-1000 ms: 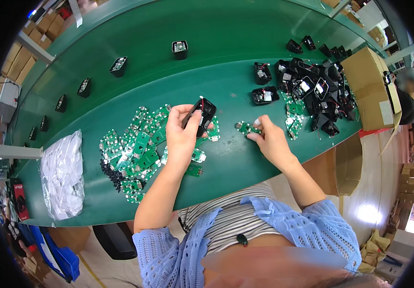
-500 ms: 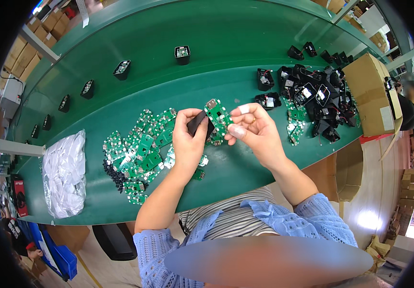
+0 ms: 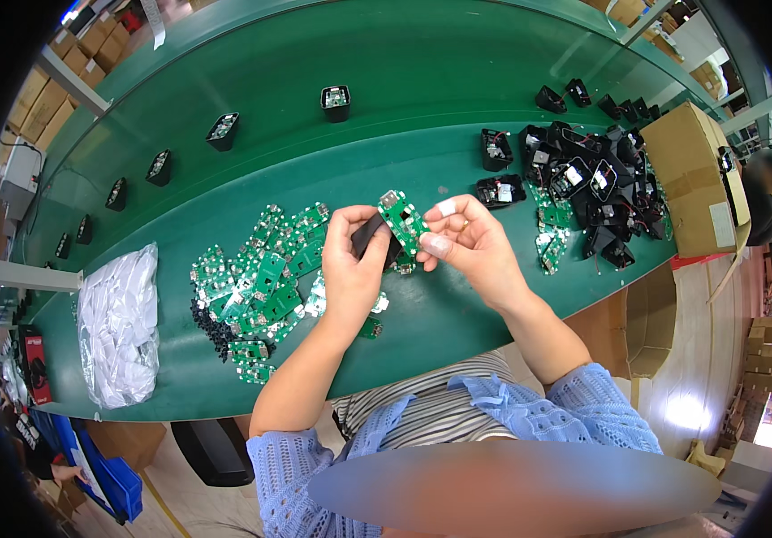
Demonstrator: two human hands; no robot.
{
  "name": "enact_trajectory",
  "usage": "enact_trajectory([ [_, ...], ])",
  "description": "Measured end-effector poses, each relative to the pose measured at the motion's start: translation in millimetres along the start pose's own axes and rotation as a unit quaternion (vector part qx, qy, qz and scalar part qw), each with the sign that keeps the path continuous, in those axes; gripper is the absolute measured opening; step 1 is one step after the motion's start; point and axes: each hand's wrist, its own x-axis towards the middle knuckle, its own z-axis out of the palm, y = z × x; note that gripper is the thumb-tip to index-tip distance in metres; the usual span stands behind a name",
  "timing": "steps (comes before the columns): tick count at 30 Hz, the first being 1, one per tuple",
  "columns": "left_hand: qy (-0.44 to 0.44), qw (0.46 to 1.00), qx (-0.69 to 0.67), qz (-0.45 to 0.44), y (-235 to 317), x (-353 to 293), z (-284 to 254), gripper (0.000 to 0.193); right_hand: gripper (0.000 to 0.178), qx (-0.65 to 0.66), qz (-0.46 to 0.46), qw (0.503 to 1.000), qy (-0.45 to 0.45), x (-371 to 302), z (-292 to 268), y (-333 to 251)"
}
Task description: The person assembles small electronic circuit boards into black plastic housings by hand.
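Observation:
My left hand (image 3: pixel 353 260) is closed around a black plastic housing (image 3: pixel 368 236), mostly hidden by the fingers. A green circuit board (image 3: pixel 403 221) with a metal port at its upper end stands tilted against the housing's right side. My right hand (image 3: pixel 480 254) pinches the board's right edge between thumb and fingers; a white wrap covers one finger. Just below the held board, part of another green board (image 3: pixel 405 264) shows. Left of my left hand lies a loose pile of green circuit boards (image 3: pixel 265 278) on the green table (image 3: pixel 431 314).
Black housings with boards stand in a row on the green belt (image 3: pixel 457 72), one housing (image 3: pixel 336 104) straight ahead. At right are heaped black housings (image 3: pixel 614 211), more boards (image 3: pixel 552 235) and a cardboard box (image 3: pixel 692 184). A plastic bag of white pieces (image 3: pixel 120 327) lies left.
The housings on the belt ahead have shifted left. The board between my hands has moved slightly left and tilted; both hands keep their grip.

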Motion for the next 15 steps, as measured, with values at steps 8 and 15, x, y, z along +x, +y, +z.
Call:
enact_trajectory([
  [8,-0.040,0.994,-0.101,-0.028,8.0,-2.7,5.1,0.022,0.023,-0.067,0.001,0.998,-0.006,-5.4,-0.8,5.9],
  [15,-0.026,0.996,-0.067,-0.052,4.6,-3.1,2.2,0.022,0.034,-0.412,-0.167,0.893,0.064,-5.0,4.8,-0.2],
])
